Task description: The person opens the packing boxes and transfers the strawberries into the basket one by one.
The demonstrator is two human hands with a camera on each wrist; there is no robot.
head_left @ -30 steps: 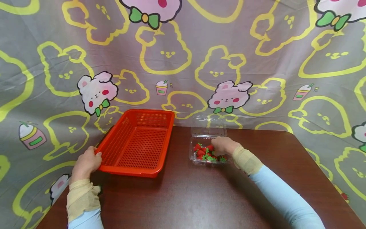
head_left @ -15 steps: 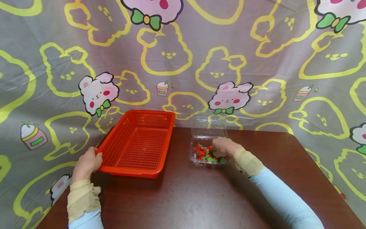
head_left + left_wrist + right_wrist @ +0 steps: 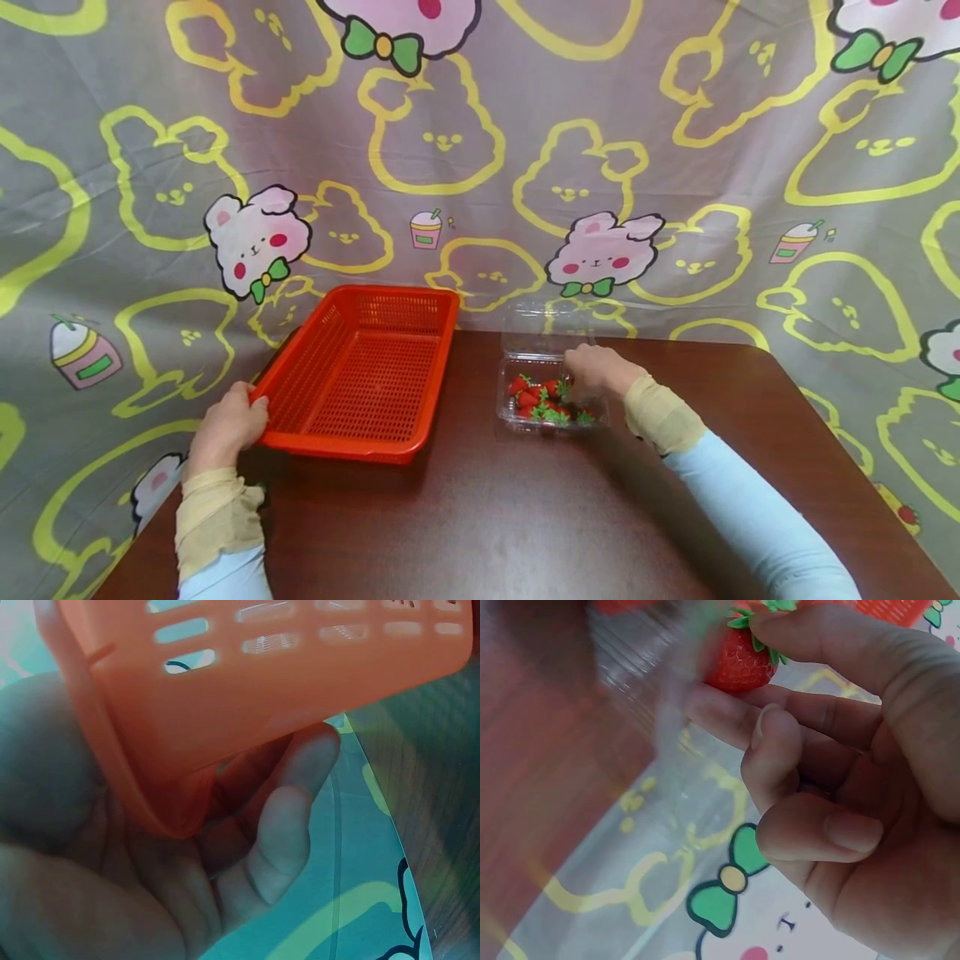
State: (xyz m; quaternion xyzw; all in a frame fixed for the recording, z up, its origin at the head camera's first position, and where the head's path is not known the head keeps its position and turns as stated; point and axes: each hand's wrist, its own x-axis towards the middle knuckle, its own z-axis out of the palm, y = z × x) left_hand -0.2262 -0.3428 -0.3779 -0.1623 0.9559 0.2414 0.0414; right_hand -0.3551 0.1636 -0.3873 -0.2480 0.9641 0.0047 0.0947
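Note:
At the left of the head view, my left hand (image 3: 228, 423) grips the near-left corner of a red perforated plastic basket (image 3: 431, 375). In the left wrist view the fingers (image 3: 283, 836) curl under that corner's rim. My right hand (image 3: 602, 369) is over the right side of a clear plastic clamshell box (image 3: 507, 371) of strawberries (image 3: 528, 398). Seen from the right wrist, its thumb and a finger pinch one strawberry (image 3: 741, 660) with green leaves, while the other fingers curl loosely. The head view hides that strawberry behind the hand.
The box's clear lid (image 3: 547, 337) stands raised at its back edge. Behind the dark brown table (image 3: 480, 525) hangs a grey patterned cloth (image 3: 465, 217), close to the basket and lid. Nothing lies in the basket.
My right hand has shifted a little right and upward from among the strawberries, with one strawberry pinched. The left hand and basket stay in place.

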